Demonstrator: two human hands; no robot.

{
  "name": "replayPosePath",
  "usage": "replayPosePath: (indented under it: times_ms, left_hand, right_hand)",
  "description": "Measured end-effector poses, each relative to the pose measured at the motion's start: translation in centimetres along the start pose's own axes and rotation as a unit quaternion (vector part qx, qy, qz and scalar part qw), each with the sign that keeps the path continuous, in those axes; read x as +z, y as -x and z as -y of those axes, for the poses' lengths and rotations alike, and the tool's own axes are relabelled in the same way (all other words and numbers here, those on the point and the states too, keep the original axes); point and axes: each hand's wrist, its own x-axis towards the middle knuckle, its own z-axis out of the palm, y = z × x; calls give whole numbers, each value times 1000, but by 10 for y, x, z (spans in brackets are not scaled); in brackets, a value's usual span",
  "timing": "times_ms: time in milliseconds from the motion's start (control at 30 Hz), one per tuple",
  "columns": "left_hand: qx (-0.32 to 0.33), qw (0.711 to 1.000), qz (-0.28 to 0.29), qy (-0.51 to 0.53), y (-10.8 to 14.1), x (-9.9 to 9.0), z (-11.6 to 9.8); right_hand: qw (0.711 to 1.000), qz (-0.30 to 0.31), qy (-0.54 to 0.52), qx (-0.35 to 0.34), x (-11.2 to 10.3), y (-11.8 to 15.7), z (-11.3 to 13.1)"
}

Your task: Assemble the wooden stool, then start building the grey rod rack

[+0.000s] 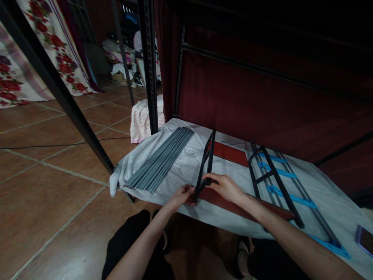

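A black metal frame stands on the cloth-covered surface, its near end between my two hands. My left hand has its fingers closed round the lower near corner of that frame. At its right side my right hand grips a small black tool, its tip close to the frame's bar. A dark red board lies under my right forearm, and another red board lies behind. Left of the frame are a row of grey tubes and a few small screws.
A second black frame and blue pieces with dark rods lie at the right. A phone-like object is at the right edge. Black shelf posts rise at the left, with a dark red curtain behind.
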Motion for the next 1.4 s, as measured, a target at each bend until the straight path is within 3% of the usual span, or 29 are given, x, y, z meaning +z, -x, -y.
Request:
replayPosePath:
  times_ms: [133,333,633,833,1033,1400]
  left_hand:
    - [-5,998,-40,-53,-6,-2,5]
    - [51,997,-7,-52,-9,-2,6]
    - [-10,999,-22,-34,-6,-5,6]
    - [40,999,-20,-15,0,-5,3]
    - [-12,999,-29,-13,1,-4,2]
    - [22,997,-25,-68,-5,-6,1]
  right_hand:
    - [1000,2,0,-3,1,-1,-1]
    - [1000,3,-7,-5,2,0,-7]
    - [1000,2,-2,-10,3,-4,-9]
    - [1000,2,5,1,3,-3,-10]
    - [1000,1,6,-1,4,-5,-7]
    - [1000,2,10,-6,3,-4,-11]
